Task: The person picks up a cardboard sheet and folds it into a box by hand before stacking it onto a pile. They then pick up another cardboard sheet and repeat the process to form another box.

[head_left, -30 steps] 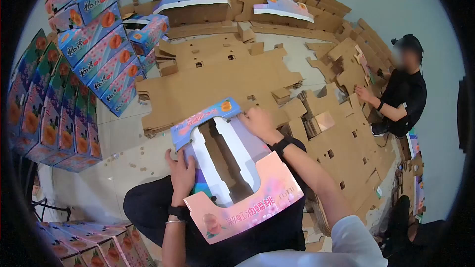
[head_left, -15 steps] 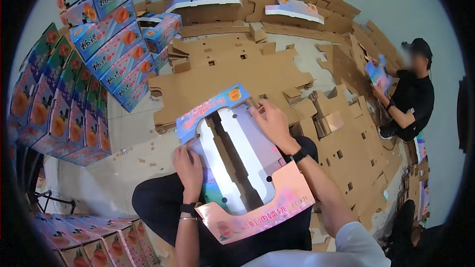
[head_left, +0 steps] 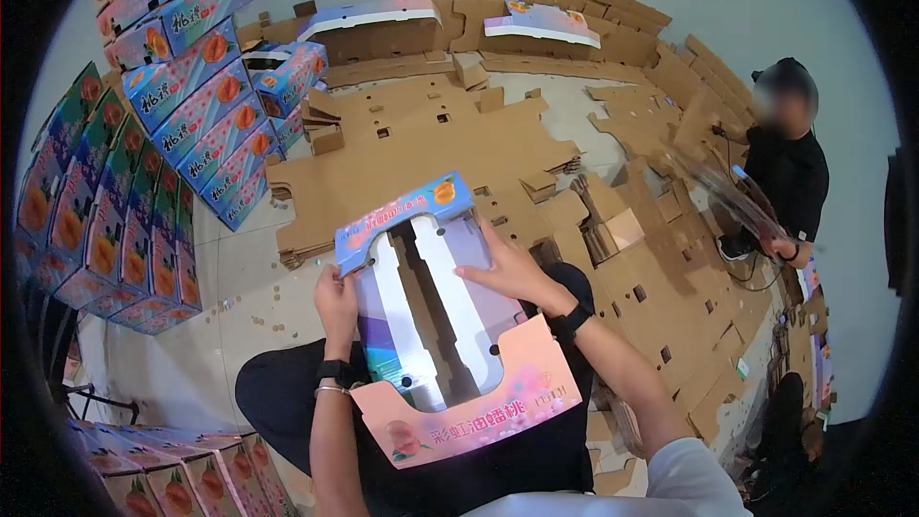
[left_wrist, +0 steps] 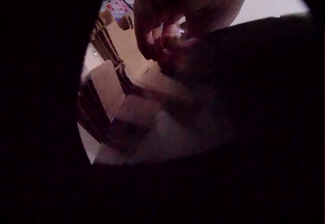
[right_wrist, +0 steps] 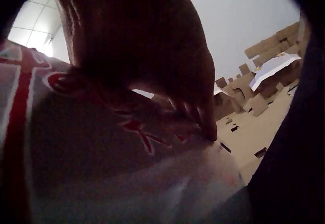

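A printed cardboard box [head_left: 498, 426] lies across the person's lap, its peach end panel near the body and its blue end panel [head_left: 412, 213] at the far side. White inner flaps [head_left: 458, 278] border a long opening in the top. The left hand [head_left: 336, 311] grips the far left corner with curled fingers; in the dark left wrist view, that hand [left_wrist: 190, 10] is bent downward. On the right side, the right hand [head_left: 517, 276] holds the wall, thumb over the white flap and fingers outside. Red lettering [right_wrist: 142, 137] shows beside this hand in the right wrist view.
Flat brown cardboard sheets [head_left: 412, 139] are piled ahead and to the right. Finished boxes [head_left: 196, 105] stand stacked at the left, with more boxes [head_left: 182, 488] at lower left. Another person [head_left: 785, 163] crouches at the right, handling a blurred sheet.
The left hand has shifted forward along the box to its far corner. The right thumb now lies over the white flap. The other person's printed piece has moved down and is blurred.
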Tool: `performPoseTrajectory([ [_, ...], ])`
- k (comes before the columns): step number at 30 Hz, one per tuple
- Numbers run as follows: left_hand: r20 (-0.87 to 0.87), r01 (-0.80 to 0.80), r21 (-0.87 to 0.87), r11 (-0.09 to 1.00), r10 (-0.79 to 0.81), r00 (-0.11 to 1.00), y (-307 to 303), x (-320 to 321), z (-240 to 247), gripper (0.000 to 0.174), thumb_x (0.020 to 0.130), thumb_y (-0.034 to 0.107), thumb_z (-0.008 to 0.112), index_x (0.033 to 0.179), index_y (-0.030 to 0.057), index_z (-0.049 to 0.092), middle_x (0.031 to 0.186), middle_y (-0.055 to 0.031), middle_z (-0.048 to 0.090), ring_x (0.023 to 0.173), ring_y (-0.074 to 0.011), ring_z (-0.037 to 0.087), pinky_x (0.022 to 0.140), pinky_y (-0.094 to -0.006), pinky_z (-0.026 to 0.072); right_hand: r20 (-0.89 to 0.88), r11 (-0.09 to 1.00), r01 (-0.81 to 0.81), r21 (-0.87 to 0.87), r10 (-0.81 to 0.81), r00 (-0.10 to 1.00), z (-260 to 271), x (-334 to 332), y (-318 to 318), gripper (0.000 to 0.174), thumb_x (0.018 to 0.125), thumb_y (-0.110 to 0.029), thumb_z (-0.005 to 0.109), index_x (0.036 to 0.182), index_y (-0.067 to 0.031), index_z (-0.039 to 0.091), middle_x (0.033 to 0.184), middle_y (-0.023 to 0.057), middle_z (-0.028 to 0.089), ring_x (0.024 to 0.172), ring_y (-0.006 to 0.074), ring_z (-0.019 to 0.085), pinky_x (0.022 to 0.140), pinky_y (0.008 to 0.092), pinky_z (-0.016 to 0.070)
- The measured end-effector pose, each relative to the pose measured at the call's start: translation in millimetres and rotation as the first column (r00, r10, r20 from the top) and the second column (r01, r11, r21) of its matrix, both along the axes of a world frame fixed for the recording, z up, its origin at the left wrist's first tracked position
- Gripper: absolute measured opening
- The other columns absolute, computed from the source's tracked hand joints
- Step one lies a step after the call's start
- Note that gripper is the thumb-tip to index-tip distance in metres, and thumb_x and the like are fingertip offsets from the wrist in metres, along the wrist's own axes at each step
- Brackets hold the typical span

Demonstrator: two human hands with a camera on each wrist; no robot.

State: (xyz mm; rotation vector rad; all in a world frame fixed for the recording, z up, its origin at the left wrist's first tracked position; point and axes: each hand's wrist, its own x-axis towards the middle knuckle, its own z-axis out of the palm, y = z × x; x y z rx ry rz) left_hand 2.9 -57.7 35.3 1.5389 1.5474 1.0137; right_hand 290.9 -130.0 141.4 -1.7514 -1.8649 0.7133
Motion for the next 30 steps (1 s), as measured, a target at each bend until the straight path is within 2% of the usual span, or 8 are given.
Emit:
performPoseTrajectory([
  [2, -0.23, 0.023, 0.455, 0.89, 0.093, 0.969, 2, 1, -6, 0.02, 0.088, 0.015, 0.061, 0.089, 0.0, 0.049, 0.07, -0.0095, 0.056, 0.06, -0.0137, 0.054, 0.053, -0.0326, 0.0429, -0.039, 1.0, 0.016, -0.023, -0.017, 0.999, 8, -2, -6, 0.097, 0.08, -0.048, 0.065, 0.146, 0.0006, 0.013, 0.135, 0.035, 0.039, 0.122, 0.0471, 0.045, 0.101, 0.0445, 0.0384],
  [10, 0.056, -0.268, 0.518, 0.812, 0.281, 0.958, 23, -22, 97, 0.021, 0.092, 0.017, 0.059, 0.094, -0.0002, 0.047, 0.082, -0.0105, 0.053, 0.067, -0.0209, 0.057, 0.059, -0.035, 0.0464, -0.019, 0.984, -0.041, 0.173, 0.045, 0.999, 48, -20, -31, 0.065, 0.087, -0.031, 0.061, 0.143, -0.0123, 0.034, 0.144, 0.0241, 0.033, 0.125, 0.0412, 0.043, 0.103, 0.0421, 0.0365],
  [12, 0.188, -0.289, 0.38, 0.879, 0.233, 0.954, 12, -28, 107, 0.021, 0.089, 0.018, 0.062, 0.097, 0.0026, 0.05, 0.095, -0.0094, 0.053, 0.084, -0.0191, 0.053, 0.077, -0.0323, 0.0429, 0.471, 0.824, -0.384, 0.417, 0.166, 0.867, 44, -17, -18, 0.042, 0.089, -0.029, 0.058, 0.127, -0.0115, 0.054, 0.134, 0.0175, 0.046, 0.12, 0.0334, 0.048, 0.102, 0.038, 0.036],
  [17, -0.591, 0.555, 0.031, 0.831, -0.432, 0.681, -85, 0, 100, 0.059, 0.073, 0.017, 0.071, 0.127, 0.0123, 0.048, 0.133, -0.0194, 0.036, 0.118, -0.0387, 0.042, 0.102, -0.0445, 0.0356, 0.479, 0.795, -0.602, 0.077, 0.5, 0.721, 44, -32, -2, 0.024, 0.089, -0.029, 0.056, 0.096, -0.008, 0.064, 0.115, 0.0085, 0.056, 0.109, 0.0264, 0.053, 0.095, 0.0327, 0.04],
  [20, -0.394, 0.285, 0.003, 0.959, -0.26, 0.881, -92, -38, 123, 0.061, 0.074, 0.01, 0.065, 0.132, 0.0097, 0.045, 0.137, -0.0244, 0.036, 0.111, -0.0392, 0.052, 0.091, -0.037, 0.0468, 0.43, 0.927, -0.374, 0.019, 0.33, 0.84, 87, 12, -2, 0.023, 0.087, -0.027, 0.059, 0.099, -0.0076, 0.062, 0.111, 0.0076, 0.057, 0.1, 0.0242, 0.057, 0.087, 0.0336, 0.0445],
  [23, 0.336, 0.353, -0.384, 0.854, -0.227, 0.914, -107, -100, 117, 0.057, 0.083, -0.002, 0.055, 0.137, 0.0048, 0.035, 0.104, -0.0087, 0.064, 0.079, -0.0079, 0.06, 0.068, -0.0236, 0.0496, 0.028, 0.939, -0.212, 0.269, 0.212, 0.977, 85, 85, -22, 0.033, 0.083, -0.023, 0.066, 0.112, -0.0093, 0.058, 0.115, 0.0078, 0.055, 0.094, 0.0178, 0.058, 0.082, 0.03, 0.0456],
  [25, 0.181, 0.403, -0.419, 0.814, -0.36, 0.915, -127, -108, 126, 0.057, 0.082, -0.006, 0.053, 0.136, 0.0035, 0.037, 0.1, -0.0044, 0.063, 0.081, -0.0067, 0.059, 0.068, -0.0223, 0.0484, -0.298, 0.967, 0.077, -0.243, -0.15, 0.943, 79, 120, -47, 0.043, 0.082, -0.022, 0.069, 0.12, -0.0078, 0.054, 0.121, 0.0082, 0.052, 0.094, 0.0126, 0.056, 0.084, 0.0265, 0.0436],
  [30, 0.429, 0.401, -0.372, 0.837, -0.228, 0.874, -122, -100, 148, 0.05, 0.08, -0.005, 0.052, 0.13, -0.001, 0.047, 0.11, -0.0047, 0.061, 0.095, -0.009, 0.058, 0.078, -0.0235, 0.0477, -0.048, 0.747, 0.149, -0.648, -0.235, 0.971, 91, 160, -62, 0.062, 0.081, -0.027, 0.071, 0.132, -0.0032, 0.046, 0.105, 0.0038, 0.059, 0.084, 0.0079, 0.054, 0.073, 0.0241, 0.0451],
])
